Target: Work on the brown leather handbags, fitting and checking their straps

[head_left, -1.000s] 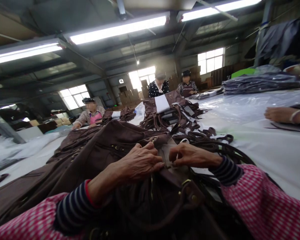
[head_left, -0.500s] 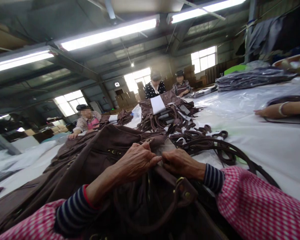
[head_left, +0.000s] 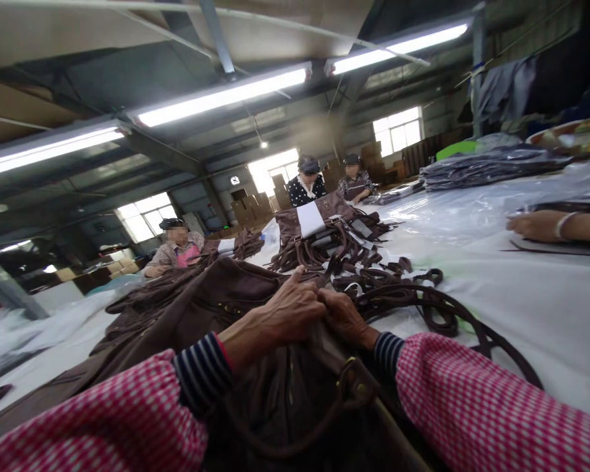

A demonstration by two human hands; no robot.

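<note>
At the left of the grip, a flat pile of brown bags (head_left: 142,314) runs away across the white table (head_left: 545,308). The left hand (head_left: 290,311) is clenched on the top edge of the dark brown handbag (head_left: 285,400), which lies directly below both hands against the person. The right hand (head_left: 344,318) touches the left, fingers curled down into the same edge. Just beyond the knuckles lies a tangle of brown straps (head_left: 393,282). Far right, a co-worker's hand (head_left: 538,225) rests flat on the table.
</note>
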